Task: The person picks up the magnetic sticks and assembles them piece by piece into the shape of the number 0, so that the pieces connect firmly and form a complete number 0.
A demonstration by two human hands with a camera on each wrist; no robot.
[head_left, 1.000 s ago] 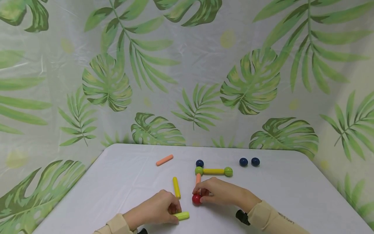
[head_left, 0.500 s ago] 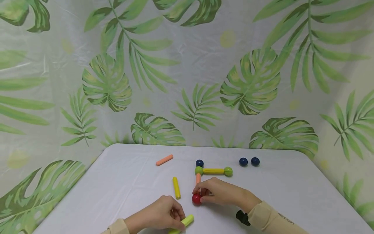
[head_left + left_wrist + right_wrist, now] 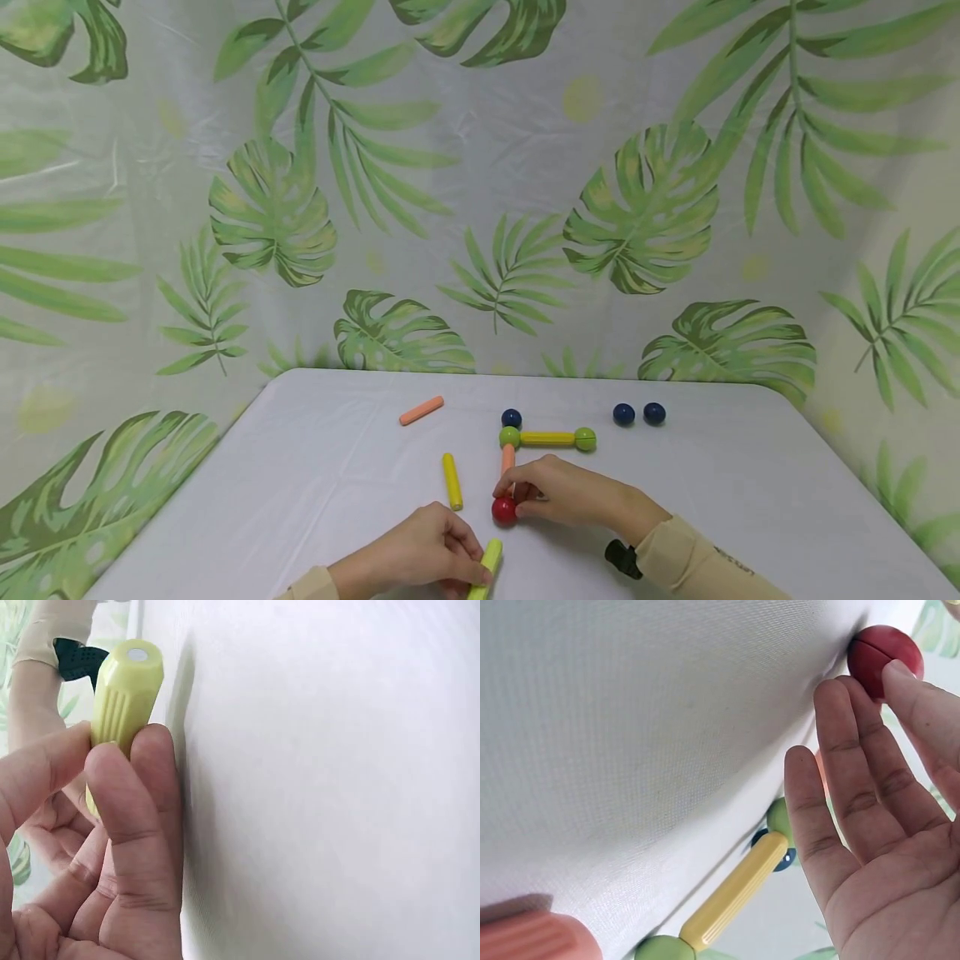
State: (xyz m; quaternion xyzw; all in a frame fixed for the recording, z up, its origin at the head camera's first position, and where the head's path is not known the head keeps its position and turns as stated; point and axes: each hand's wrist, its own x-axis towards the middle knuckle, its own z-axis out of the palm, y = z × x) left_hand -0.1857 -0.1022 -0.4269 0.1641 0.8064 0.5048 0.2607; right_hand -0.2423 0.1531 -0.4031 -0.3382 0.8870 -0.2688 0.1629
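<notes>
1. Pinching lime stick [image 3: 491,553] at near side of white table [image 3: 322,483]: left hand [image 3: 438,548], stick's far end short of red ball [image 3: 504,512]
2. Right hand [image 3: 561,492] clamped on that ball at near end of orange stick [image 3: 508,457]
3. Green ball [image 3: 509,437] at orange stick's far end; yellow bar [image 3: 547,437] runs right from it to second green ball [image 3: 585,439]

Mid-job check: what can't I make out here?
Head: near end of the salmon rod, by the red ball; the right hand hides it.
Head: near end of the lime rod, cut off by the bottom edge.
Left wrist: that rod's lower end, behind the left hand.
Right wrist: most of the lower-left salmon rod, cut off by the edges.
Head: sleeve lettering, too small.
</notes>
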